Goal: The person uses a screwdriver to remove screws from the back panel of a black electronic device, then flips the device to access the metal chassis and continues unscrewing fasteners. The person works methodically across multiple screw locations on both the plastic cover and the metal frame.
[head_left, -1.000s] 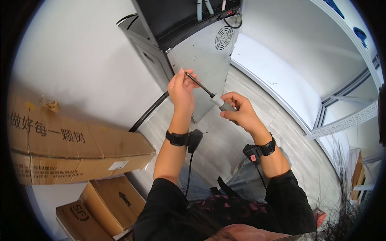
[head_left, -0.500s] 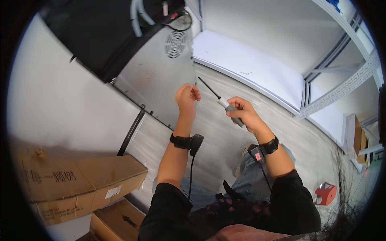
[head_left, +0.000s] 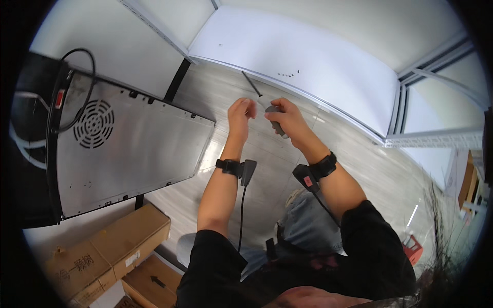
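A person's two bare hands meet over a pale, wood-grained floor (head_left: 246,154). The right hand (head_left: 285,119) is closed around the stubby grey handle of a screwdriver (head_left: 267,105), whose thin dark shaft slants up and to the left, its far end lying against the floor near the base of a smooth white wall panel (head_left: 308,61). The left hand (head_left: 241,112) is raised just beside it, fingers curled loosely inward toward the shaft; whether they touch the metal cannot be told from this angle, and nothing else shows in that hand.

Each wrist carries a black strap with a small boxy black unit: the left wrist band (head_left: 235,168) trails a thin dark cord down toward the lap, while the right wrist band (head_left: 314,172) shows a small red mark on its casing. Both arms come out of black sleeves.

To the left, a flat sheet-metal panel (head_left: 133,154) of dull grey, brushed and faintly scuffed, lies tilted, with small screws along its edges. A round slotted fan grille (head_left: 93,123) sits in its upper corner, and a black cable (head_left: 82,77) loops above it. Matte brown cardboard boxes (head_left: 118,246) are stacked at lower left, one showing a printed arrow. A small red object (head_left: 412,250) sits on the floor at lower right.
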A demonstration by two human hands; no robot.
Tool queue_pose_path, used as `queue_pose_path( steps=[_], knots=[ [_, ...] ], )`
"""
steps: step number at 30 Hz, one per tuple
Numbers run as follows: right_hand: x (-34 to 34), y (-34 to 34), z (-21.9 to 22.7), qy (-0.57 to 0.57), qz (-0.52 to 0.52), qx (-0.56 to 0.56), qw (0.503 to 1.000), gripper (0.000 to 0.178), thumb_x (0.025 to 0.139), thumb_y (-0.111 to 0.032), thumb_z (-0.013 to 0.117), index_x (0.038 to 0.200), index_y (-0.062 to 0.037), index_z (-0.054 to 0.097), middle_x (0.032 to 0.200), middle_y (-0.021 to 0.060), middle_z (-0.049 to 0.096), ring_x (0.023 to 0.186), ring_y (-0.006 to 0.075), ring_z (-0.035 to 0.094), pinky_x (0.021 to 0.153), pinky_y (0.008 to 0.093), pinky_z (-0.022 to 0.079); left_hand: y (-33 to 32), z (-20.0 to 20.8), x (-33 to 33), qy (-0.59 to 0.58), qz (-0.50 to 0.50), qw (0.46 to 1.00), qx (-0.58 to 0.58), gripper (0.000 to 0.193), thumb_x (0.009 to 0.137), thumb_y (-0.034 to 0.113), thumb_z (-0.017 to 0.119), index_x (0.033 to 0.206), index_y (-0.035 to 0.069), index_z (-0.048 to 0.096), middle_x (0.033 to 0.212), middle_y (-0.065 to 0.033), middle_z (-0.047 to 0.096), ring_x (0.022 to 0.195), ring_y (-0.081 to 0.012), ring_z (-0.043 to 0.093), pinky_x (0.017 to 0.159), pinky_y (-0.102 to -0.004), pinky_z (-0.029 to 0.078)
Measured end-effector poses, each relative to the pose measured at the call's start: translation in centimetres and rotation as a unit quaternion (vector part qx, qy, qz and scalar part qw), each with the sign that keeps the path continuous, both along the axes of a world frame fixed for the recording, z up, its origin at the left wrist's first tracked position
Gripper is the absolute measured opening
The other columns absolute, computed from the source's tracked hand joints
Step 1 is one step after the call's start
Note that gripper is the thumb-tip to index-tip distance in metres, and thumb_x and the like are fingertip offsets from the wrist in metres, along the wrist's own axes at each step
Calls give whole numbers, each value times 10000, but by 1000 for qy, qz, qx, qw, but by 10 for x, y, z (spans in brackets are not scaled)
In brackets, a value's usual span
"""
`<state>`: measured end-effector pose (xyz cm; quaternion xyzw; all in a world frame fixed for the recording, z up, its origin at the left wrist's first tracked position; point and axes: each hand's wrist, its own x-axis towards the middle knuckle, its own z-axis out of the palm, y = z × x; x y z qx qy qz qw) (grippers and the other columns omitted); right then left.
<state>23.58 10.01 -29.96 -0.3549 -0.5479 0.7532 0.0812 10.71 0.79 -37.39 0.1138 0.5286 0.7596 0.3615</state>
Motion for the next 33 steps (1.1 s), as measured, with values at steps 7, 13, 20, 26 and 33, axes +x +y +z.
queue_pose_path(
  steps=[7, 13, 20, 26, 33],
  knots=[
    [-10, 73, -23, -18, -76, 13, 997, 369, 769, -113, 655, 1092, 14, 530, 791, 57, 562, 578, 98, 498, 458, 251, 383, 98, -52, 15, -36, -4, 998, -46, 113, 888, 52, 528, 887, -1, 628, 699, 9, 543, 614, -72, 459, 574, -217, 371],
    [6, 115, -34, -47, -104, 29, 993, 333, 794, -111, 649, 1086, 5, 537, 791, 36, 558, 606, 94, 502, 493, 241, 409, 153, -114, 16, 43, -50, 991, -118, 104, 872, 57, 568, 920, -1, 640, 751, -8, 614, 666, -84, 541, 622, -224, 435],
    [63, 144, -31, -40, -226, 10, 973, 270, 808, -79, 637, 1049, -6, 541, 810, 35, 558, 638, 90, 505, 500, 239, 407, 216, -152, 20, 237, -120, 936, -230, 111, 832, 91, 615, 919, 24, 635, 746, -35, 654, 701, -134, 610, 654, -265, 476],
    [95, 135, -24, -72, -248, 49, 965, 252, 805, -69, 635, 1034, -19, 542, 812, 20, 548, 649, 81, 498, 504, 235, 407, 251, -164, 18, 378, -102, 876, -282, 78, 784, 121, 633, 830, 61, 649, 703, -56, 635, 679, -223, 618, 660, -346, 496],
    [100, 135, -26, -76, -248, 41, 965, 253, 805, -61, 636, 1036, -19, 544, 808, 15, 541, 646, 76, 493, 501, 229, 397, 252, -176, 19, 408, -85, 864, -281, 94, 778, 127, 644, 848, 66, 659, 781, -60, 666, 717, -221, 631, 678, -343, 502]
  ],
)
